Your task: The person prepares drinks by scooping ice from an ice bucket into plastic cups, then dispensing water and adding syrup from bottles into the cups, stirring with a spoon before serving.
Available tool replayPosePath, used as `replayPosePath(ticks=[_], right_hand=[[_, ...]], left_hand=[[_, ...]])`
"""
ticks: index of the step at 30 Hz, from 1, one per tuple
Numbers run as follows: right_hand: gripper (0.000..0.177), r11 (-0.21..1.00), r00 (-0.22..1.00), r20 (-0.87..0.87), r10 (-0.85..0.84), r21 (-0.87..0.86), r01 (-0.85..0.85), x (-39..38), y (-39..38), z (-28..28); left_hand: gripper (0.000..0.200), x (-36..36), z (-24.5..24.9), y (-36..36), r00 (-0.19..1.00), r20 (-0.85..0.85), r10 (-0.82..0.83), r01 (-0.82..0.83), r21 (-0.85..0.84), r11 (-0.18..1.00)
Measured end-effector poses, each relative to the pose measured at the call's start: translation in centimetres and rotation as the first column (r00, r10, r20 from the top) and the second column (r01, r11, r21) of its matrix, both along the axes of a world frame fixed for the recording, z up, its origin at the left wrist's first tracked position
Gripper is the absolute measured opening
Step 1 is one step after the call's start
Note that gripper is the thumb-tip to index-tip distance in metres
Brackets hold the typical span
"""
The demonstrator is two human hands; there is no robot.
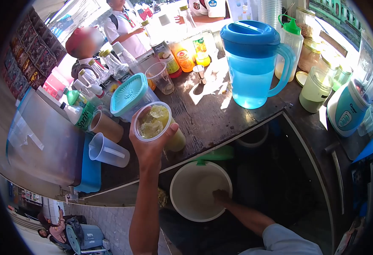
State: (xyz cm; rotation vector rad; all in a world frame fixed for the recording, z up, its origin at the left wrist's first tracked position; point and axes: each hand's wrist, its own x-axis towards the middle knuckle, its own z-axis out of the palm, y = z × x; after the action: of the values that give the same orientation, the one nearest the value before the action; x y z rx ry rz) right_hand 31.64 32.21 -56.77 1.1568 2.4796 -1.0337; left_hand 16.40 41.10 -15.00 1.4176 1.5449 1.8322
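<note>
My left hand point(148, 142) is wrapped round a clear plastic cup point(153, 121) holding a yellow-green drink with ice. Beside the cup stands a clear container with a turquoise lid point(129, 94). My right hand point(222, 196) reaches into a white bucket point(200, 191) below the counter; its fingers are dark and too indistinct to tell whether they grip anything. A clear measuring jug point(109, 150) is left of my left forearm.
A large blue pitcher point(250, 63) stands on the dark wooden counter point(203, 117). Syrup bottles point(182, 57) line the back. At the right are jars and a blender point(347, 108). Several people are beyond the counter, and a seated person is at lower left.
</note>
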Motion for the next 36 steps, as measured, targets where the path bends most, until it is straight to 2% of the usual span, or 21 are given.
replayPosePath(ticks=[2, 4, 6, 8, 9, 11, 14, 16, 18, 19, 20, 21, 22, 23, 25, 27, 28, 30, 31, 34, 36], right_hand=[[0.024, 0.944, 0.87, -0.408, -0.277, 0.053, 0.326, 0.3, 1.9, 6.3], [0.038, 0.838, 0.536, -0.797, -0.28, 0.069, 0.541, 1.0, 4.9, 10.8], [0.057, 0.625, 0.481, -0.857, -0.186, 0.275, 0.731, 0.4, 9.2, 14.6], [0.086, 0.585, 0.723, -0.663, -0.195, 0.513, 0.628, -0.4, 12.2, 16.3], [0.086, 0.591, 0.726, -0.666, -0.168, 0.522, 0.615, -0.6, 13.6, 15.6], [0.092, 0.782, 0.751, -0.66, -0.015, 0.46, 0.42, -0.7, 16.8, 13.3], [0.075, 0.764, 0.663, -0.748, 0.027, 0.443, 0.469, 0.5, 18.4, 13.3], [0.069, 0.679, 0.428, -0.886, -0.178, 0.205, 0.705, 2.1, 19.8, 13.1], [0.054, 0.682, -0.05, -0.95, -0.308, -0.257, 0.685, 7.2, 26.3, 6.7], [0.045, 0.482, 0.172, -0.947, -0.27, 0.022, 0.876, 10.4, 27.5, 7.9], [0.042, 0.539, 0.353, -0.906, -0.233, 0.181, 0.822, 15.2, 29.7, 8.4], [0.046, 0.577, 0.326, -0.895, -0.305, 0.098, 0.811, 18.3, 31.7, 8.2], [0.046, 0.669, 0.328, -0.909, -0.256, 0.078, 0.739, 12.1, 30.3, 8.1], [0.047, 0.743, 0.272, -0.92, -0.281, -0.029, 0.669, 6.5, 29.1, 7.1], [0.049, 0.844, 0.217, -0.913, -0.346, -0.202, 0.497, -2.4, 26.1, 5.6], [0.051, 0.845, 0.172, -0.876, -0.451, -0.357, 0.398, -4.9, 22.7, 4.1], [0.052, 0.824, 0.161, -0.845, -0.51, -0.427, 0.373, -4.2, 20.7, 3.7], [0.054, 0.742, 0.121, -0.758, -0.641, -0.573, 0.348, -2.1, 16.0, 2.5], [0.055, 0.685, 0.108, -0.698, -0.708, -0.642, 0.345, -0.4, 13.2, 1.8], [0.059, 0.462, 0.039, -0.477, -0.878, -0.823, 0.33, 3.4, 5.2, 0.6], [0.061, 0.284, -0.034, -0.312, -0.949, -0.9, 0.331, 6.4, 0.8, 1.1]], left_hand=[[0.073, 0.0, 0.0, 0.2, 1.0, 0.02, 0.006, -0.006, -0.01, 1.0], [0.073, 0.0, 0.0, 0.3, 0.999, 0.045, 0.029, -0.028, -0.011, 1.0], [0.074, -0.1, 0.0, 0.3, 0.997, 0.081, -0.003, 0.006, -0.036, 0.999], [0.075, -0.4, -0.1, 0.4, 0.995, 0.104, 0.0, 0.004, -0.039, 0.999], [0.077, -0.4, 0.0, 0.4, 0.997, 0.077, -0.027, 0.034, -0.083, 0.996], [0.08, -0.6, -0.8, 0.0, 0.999, 0.046, -0.022, 0.027, -0.112, 0.993], [0.084, -0.9, -3.4, -1.2, 0.991, -0.116, 0.072, -0.076, -0.034, 0.997], [0.084, -0.3, -5.2, -3.5, 0.917, -0.274, 0.288, -0.323, -0.09, 0.942], [0.078, 0.6, -5.6, -6.9, 0.834, -0.295, 0.466, -0.488, -0.003, 0.873], [0.074, 1.2, -6.5, -9.0, 0.818, -0.279, 0.503, -0.51, 0.053, 0.859], [0.071, 1.6, -7.5, -11.3, 0.784, -0.282, 0.552, -0.544, 0.116, 0.831], [0.066, 2.3, -8.4, -13.9, 0.757, -0.309, 0.575, -0.581, 0.084, 0.81], [0.061, 2.7, -10.4, -16.0, 0.722, -0.292, 0.628, -0.638, 0.071, 0.767], [0.056, 3.2, -12.9, -17.9, 0.728, -0.15, 0.669, -0.675, 0.012, 0.737], [0.057, 3.1, -22.1, -20.7, 0.56, -0.091, 0.823, -0.823, -0.177, 0.54], [0.061, 3.8, -31.4, -22.6, 0.449, -0.263, 0.854, -0.84, -0.451, 0.303], [0.061, 4.9, -33.5, -22.9, 0.434, -0.246, 0.867, -0.842, -0.452, 0.293], [0.075, 6.1, -35.8, -23.9, 0.364, -0.05, 0.93, -0.603, -0.774, 0.194], [0.075, 6.8, -36.2, -24.2, 0.368, -0.047, 0.928, -0.589, -0.784, 0.194], [0.088, 7.8, -37.6, -25.5, 0.456, 0.195, 0.868, -0.452, -0.79, 0.415], [0.1, 8.5, -39.9, -26.0, 0.395, 0.558, 0.73, -0.235, -0.707, 0.667]])
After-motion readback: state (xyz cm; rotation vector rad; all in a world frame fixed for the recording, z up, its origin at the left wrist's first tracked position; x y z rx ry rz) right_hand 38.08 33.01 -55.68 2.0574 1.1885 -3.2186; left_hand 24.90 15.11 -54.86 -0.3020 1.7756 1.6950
